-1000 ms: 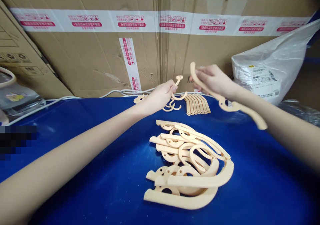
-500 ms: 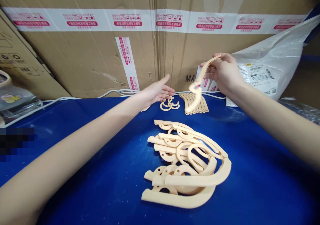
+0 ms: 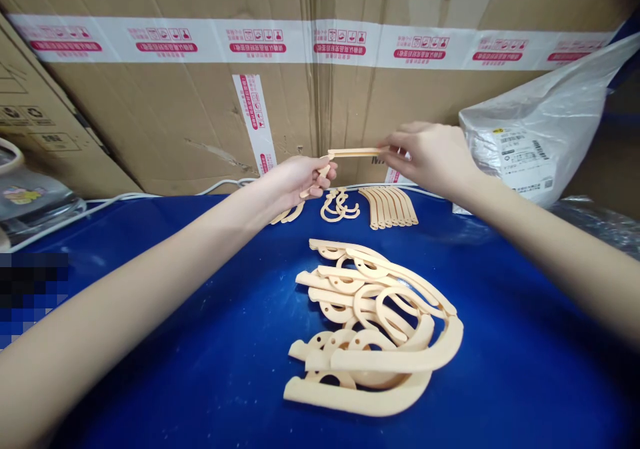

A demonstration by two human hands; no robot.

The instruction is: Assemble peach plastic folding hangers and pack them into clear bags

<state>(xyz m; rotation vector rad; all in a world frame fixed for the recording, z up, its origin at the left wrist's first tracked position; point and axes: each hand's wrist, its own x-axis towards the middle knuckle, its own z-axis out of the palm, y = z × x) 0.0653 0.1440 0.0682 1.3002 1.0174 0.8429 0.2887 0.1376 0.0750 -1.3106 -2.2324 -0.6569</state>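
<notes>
A beige folding hanger [image 3: 356, 152] is held up between both hands, above the far side of the table. My left hand [image 3: 306, 177] is closed on its left end, and part of the piece shows under the thumb. The fingers of my right hand [image 3: 426, 154], slightly blurred, pinch its right end. Beneath them lie a row of curved hanger arms [image 3: 390, 207], a small group of hooks [image 3: 339, 207] and a few more curved pieces [image 3: 291, 215] half hidden by my left hand. Closer to me rests a pile of folded hangers [image 3: 373, 322].
A blue surface [image 3: 200, 342] carries everything. Behind it stands a big cardboard box [image 3: 190, 116] with printed tape. A white cable [image 3: 220, 184] runs along its foot. On the right is a labelled plastic bag [image 3: 545, 136]; at left, a clear container [image 3: 30, 196].
My right hand has turned and brought the hanger leftward and lower, so it lies nearly level. My left hand, open and empty before, has closed on its other end. The pile has not moved.
</notes>
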